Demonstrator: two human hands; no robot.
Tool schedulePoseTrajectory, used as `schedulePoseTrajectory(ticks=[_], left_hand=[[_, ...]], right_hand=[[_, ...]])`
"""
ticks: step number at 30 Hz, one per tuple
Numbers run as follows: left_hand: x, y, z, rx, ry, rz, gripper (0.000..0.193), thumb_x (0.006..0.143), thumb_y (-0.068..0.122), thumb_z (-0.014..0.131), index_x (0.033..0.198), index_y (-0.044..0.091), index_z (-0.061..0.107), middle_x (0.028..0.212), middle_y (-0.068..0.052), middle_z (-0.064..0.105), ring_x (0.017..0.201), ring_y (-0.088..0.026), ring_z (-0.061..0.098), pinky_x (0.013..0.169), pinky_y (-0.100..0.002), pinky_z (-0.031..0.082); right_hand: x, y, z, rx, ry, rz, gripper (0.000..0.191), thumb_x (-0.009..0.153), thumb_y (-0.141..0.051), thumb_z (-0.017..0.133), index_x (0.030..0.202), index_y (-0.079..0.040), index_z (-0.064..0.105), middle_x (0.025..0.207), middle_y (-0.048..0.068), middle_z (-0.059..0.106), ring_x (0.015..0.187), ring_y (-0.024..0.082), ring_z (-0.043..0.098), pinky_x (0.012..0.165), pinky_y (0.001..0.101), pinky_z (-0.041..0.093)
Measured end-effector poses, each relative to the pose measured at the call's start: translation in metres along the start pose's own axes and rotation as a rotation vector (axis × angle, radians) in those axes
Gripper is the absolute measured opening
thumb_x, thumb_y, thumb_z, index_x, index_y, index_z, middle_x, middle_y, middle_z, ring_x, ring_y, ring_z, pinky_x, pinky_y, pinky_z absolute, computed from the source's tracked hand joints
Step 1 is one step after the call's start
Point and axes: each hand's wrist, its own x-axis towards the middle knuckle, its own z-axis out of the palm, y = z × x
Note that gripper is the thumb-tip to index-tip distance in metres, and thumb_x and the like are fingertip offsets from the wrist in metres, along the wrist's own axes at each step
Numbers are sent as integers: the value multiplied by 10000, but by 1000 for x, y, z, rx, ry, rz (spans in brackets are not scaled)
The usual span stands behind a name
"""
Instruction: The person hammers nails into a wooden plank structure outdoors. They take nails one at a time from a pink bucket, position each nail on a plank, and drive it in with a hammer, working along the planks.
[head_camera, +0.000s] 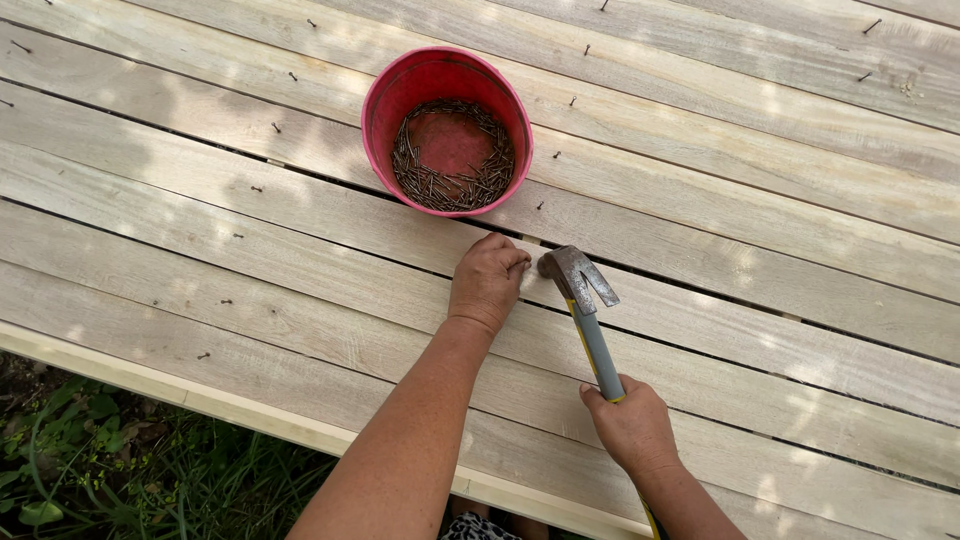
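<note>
At frame centre, the left hand (487, 282) pinches a nail, hidden, against the planks (300, 250); the right hand (633, 425) clenches the hammer (585, 300). A skewed blow could smash fingertips.

1. Left forearm bare, stretched up and forward from the lower middle of the view, wrist straight.
2. Left hand (487, 283) knuckles up, palm down, fingertips (515, 262) pinched together at the far end.
3. Right forearm bare, entering from the lower right, angled up and to the left.
4. Right hand (630, 425) curled into a closed fist, back of hand facing the camera, thumb tucked along the left side.
</note>
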Motion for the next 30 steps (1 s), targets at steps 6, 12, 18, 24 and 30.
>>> schedulePoseTrajectory(ticks=[6, 12, 18, 24, 30], left_hand=[[-2, -1, 4, 58, 19, 17, 41, 813, 138, 789, 852, 126, 795, 927, -2, 667, 945, -203, 643, 862, -342, 560], [1, -1, 6, 73, -33, -57, 37, 807, 158, 806, 838, 139, 801, 931, 16, 661, 965, -175, 633, 889, -326, 556], [1, 3, 5, 90, -52, -84, 42, 811, 171, 810, 834, 140, 793, 925, 28, 650, 946, -159, 626, 894, -298, 557], [1, 2, 6, 110, -31, -70, 65, 780, 135, 816, 843, 134, 800, 941, 19, 648, 974, -185, 621, 876, -332, 554], [-12, -11, -12, 170, 123, 171, 123, 856, -12, 693, 949, 25, 764, 1166, -55, 694, 1132, -252, 606, 1007, -325, 528]], right_hand=[[-8, -5, -4, 17, -1, 0, 404, 905, -455, 687, 1016, -71, 747, 729, 110, 710, 696, 223, 684, 756, 416, 571], [-25, -15, -10, 119, 4, -22, 442, 903, -471, 693, 1023, -49, 753, 704, 94, 674, 670, 198, 643, 735, 412, 567], [-31, -18, -14, 117, -2, -35, 436, 914, -475, 685, 1021, -57, 749, 697, 95, 667, 648, 187, 630, 707, 394, 572], [-22, -14, -12, -61, -13, -15, 449, 934, -494, 655, 1027, -66, 755, 721, 79, 685, 653, 184, 643, 711, 400, 580], [-23, -14, -17, -19, 5, -30, 441, 919, -492, 670, 1059, -79, 729, 717, 90, 685, 653, 192, 656, 705, 401, 581]])
